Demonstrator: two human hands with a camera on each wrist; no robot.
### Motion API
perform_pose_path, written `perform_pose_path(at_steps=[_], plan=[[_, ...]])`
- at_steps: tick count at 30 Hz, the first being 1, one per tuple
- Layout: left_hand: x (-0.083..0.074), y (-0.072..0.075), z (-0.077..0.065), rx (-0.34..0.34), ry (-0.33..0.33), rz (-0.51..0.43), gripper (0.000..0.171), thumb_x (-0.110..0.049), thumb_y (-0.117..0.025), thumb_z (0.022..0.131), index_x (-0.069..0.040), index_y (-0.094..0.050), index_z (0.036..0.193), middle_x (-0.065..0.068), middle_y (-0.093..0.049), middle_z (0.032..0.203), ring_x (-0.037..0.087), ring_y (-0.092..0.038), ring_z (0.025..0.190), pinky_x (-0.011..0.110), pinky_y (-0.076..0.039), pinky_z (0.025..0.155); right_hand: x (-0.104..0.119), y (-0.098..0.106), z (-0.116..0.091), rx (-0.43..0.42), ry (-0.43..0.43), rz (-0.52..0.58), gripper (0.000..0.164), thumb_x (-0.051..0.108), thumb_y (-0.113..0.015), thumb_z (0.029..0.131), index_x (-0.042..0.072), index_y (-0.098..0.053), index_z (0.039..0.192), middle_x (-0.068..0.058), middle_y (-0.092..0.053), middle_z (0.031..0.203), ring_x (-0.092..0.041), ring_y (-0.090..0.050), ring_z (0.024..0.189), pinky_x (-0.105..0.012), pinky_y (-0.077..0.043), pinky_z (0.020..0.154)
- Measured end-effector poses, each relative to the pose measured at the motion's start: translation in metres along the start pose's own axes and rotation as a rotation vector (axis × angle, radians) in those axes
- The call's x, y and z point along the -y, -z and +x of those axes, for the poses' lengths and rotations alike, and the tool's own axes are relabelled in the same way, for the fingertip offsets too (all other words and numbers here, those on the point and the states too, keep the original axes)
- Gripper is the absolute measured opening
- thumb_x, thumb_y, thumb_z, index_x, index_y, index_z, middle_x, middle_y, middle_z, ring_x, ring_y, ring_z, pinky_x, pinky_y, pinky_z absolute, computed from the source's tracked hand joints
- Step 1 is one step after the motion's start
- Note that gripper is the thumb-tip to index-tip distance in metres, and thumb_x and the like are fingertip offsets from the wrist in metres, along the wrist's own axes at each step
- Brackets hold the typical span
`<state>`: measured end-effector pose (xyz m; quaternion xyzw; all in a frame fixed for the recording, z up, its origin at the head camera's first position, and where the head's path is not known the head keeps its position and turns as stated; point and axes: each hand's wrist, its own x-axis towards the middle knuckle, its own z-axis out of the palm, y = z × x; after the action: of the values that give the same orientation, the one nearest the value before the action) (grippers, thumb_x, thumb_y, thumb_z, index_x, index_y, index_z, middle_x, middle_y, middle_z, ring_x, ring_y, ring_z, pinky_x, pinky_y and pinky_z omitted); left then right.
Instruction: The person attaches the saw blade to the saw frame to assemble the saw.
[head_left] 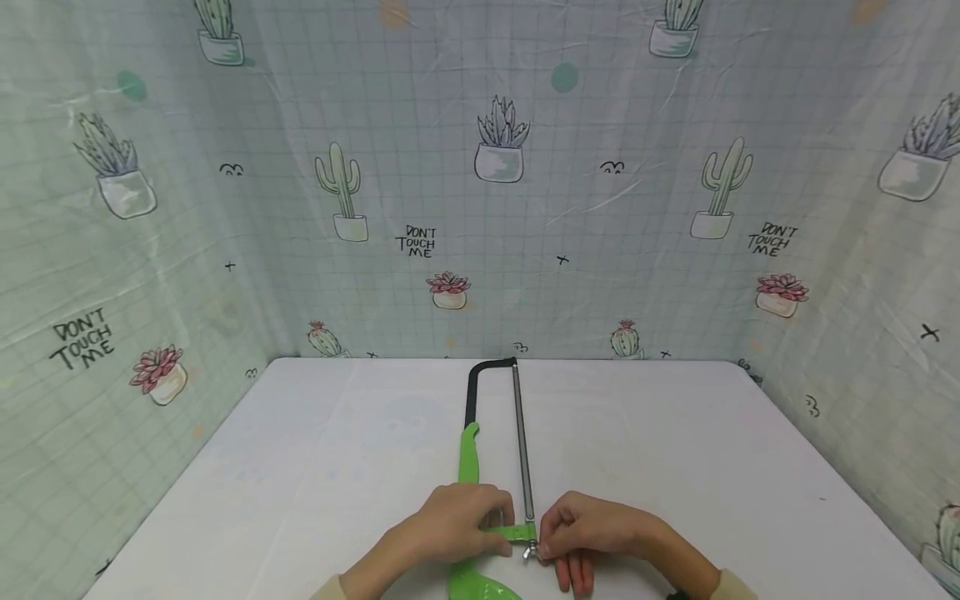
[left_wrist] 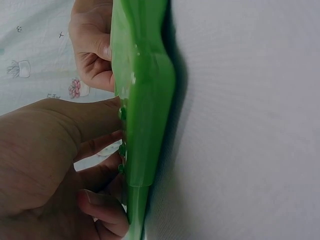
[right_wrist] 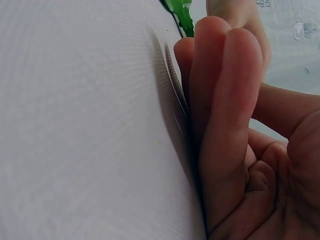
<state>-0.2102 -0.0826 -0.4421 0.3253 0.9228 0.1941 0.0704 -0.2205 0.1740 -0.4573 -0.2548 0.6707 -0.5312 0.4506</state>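
Observation:
A hacksaw (head_left: 468, 454) with a green handle and black front frame lies on the white table, its blade (head_left: 522, 442) running along the right side. My left hand (head_left: 459, 523) holds the green frame near the handle, thumb and fingers bent about the green crosspiece (head_left: 517, 533). The left wrist view shows its fingers against the green body (left_wrist: 147, 100). At the near end of the blade is a metal wing nut (head_left: 530, 551). My right hand (head_left: 592, 529) pinches at its right side with thumb and forefinger; the other fingers (right_wrist: 225, 100) extend along the table. The fingertips partly hide the nut.
The white table (head_left: 337, 450) spreads out around the saw. A cloth printed with cacti (head_left: 498, 250) hangs behind the table and along both sides. A small dark object (head_left: 677, 595) shows at the bottom edge beside the right wrist.

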Motion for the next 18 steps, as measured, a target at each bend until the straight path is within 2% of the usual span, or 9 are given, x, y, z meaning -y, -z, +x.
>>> perform_pose_path(at_steps=[18], plan=[[-0.0007,0.0011,0.0009,-0.004,-0.001,0.008,0.024,-0.046,-0.084,0.081,-0.032,-0.07,0.094,-0.021,-0.059,0.08,-0.003,-0.05,0.074,0.022,-0.041,0.066,-0.001,0.0013,0.0017,0.004,0.004,-0.002,0.005,0.013,-0.063,0.098,0.01,-0.065,0.095,0.003,-0.071,0.068,0.0,-0.065,0.052,-0.018,-0.052,0.049]])
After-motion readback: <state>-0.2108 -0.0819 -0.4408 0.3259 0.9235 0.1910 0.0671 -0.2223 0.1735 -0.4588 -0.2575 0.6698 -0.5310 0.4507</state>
